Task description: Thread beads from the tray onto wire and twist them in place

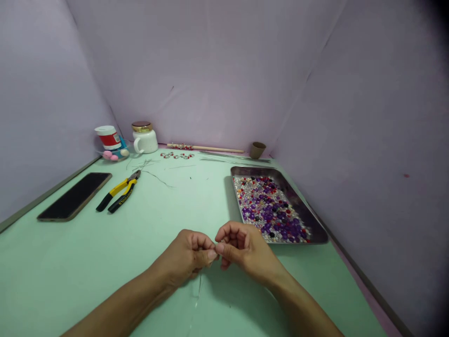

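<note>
My left hand and my right hand meet fingertip to fingertip low over the green table. Both pinch a thin wire that hangs down from the left fingers toward the tabletop. Whether a bead sits between the fingertips is hidden. Just right of my right hand stands a metal tray filled with several purple, red and white beads.
Yellow-handled pliers and a dark phone lie at the left. At the back stand a white lidded mug, a red-and-white jar, a small brown cup, a stick, beaded rings and loose wires. Lilac walls enclose the table.
</note>
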The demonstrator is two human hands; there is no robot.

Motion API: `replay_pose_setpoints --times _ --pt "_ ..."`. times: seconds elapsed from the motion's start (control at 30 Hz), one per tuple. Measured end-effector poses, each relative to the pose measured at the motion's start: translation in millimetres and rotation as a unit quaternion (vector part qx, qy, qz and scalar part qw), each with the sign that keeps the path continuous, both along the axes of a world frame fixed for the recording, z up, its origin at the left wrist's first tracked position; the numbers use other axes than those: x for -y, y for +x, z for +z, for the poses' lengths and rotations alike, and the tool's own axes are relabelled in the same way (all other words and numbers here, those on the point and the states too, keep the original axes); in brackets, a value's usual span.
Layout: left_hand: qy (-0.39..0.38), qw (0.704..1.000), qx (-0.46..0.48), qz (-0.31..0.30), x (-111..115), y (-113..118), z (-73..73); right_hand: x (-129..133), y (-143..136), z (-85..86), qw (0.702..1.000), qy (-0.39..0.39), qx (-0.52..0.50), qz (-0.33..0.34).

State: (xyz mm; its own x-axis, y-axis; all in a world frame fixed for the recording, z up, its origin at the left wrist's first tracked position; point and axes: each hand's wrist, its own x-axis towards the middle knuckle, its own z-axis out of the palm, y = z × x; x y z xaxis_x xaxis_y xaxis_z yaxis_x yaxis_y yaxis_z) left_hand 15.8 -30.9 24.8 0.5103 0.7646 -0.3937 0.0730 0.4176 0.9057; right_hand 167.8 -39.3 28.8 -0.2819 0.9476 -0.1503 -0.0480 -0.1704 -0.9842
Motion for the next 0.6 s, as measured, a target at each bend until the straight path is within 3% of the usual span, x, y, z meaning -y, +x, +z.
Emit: replay_pose_setpoints --times 0.17,0.3,0.37,0.47,0.53,0.6 --pt "0.050 0.997 -0.050 -0.043 -2 -3 3.1 1 0 1.8 1.000 -0.029 -0.009 0.002" --pt "0.143 0.981 -0.119 -0.056 1 -1 4.4 1 -4 -0.6 0.998 -0.055 -0.001 -0.007" --pt "0.217 0.957 -0.185 -0.058 5 1 2.2 1 -7 -3.2 0.997 -0.076 0.014 -0.021" --pt "0.345 0.898 -0.267 -0.060 14 4 -5.1 0 -10 -6.2 0.992 -0.114 0.028 -0.053" --pt "0.431 0.855 -0.284 -0.048 19 4 -10.0 1 -10 -6.1 0.987 -0.143 0.006 -0.068" --pt "0.480 0.832 -0.277 -0.021 20 4 -11.7 1 -10 -3.9 0.982 -0.164 -0.040 -0.078"
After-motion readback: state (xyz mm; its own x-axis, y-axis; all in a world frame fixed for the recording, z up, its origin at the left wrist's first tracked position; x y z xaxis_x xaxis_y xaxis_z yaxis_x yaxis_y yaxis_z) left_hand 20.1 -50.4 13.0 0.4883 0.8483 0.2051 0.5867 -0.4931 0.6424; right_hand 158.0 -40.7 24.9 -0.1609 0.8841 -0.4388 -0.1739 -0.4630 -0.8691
